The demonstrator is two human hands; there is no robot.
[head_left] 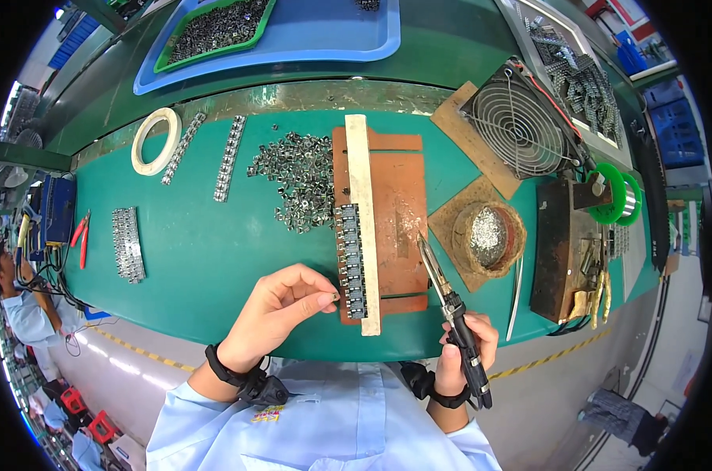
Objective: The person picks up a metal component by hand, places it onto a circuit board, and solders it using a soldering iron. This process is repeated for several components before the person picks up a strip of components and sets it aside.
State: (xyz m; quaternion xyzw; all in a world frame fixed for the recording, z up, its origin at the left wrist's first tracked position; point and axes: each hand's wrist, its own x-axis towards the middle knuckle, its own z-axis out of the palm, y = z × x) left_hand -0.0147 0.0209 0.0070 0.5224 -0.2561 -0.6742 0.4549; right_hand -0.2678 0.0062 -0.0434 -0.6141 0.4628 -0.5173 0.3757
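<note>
My right hand [470, 345] is closed round the black handle of a soldering iron [456, 312], whose tip points up and left over a brown board [397, 212]. A pale strip [359, 157] lies lengthwise across that board. Along the strip's left side runs a row of small black components [350, 263] with metal pins. Beside the lower end of the row, my left hand [285, 302] pinches a tiny metallic piece [335, 297] between thumb and forefinger; its exact kind is too small to make out. A heap of small metal parts [303, 180] lies on the green mat just beyond.
To the right stand a round tin of silvery bits [489, 237], a fan [521, 122], a solder spool [617, 194] and a metal box [556, 251]. Leftward lie a tape roll [138, 145], component strips [229, 159] and red pliers [80, 239]. A blue tray [317, 43] sits behind.
</note>
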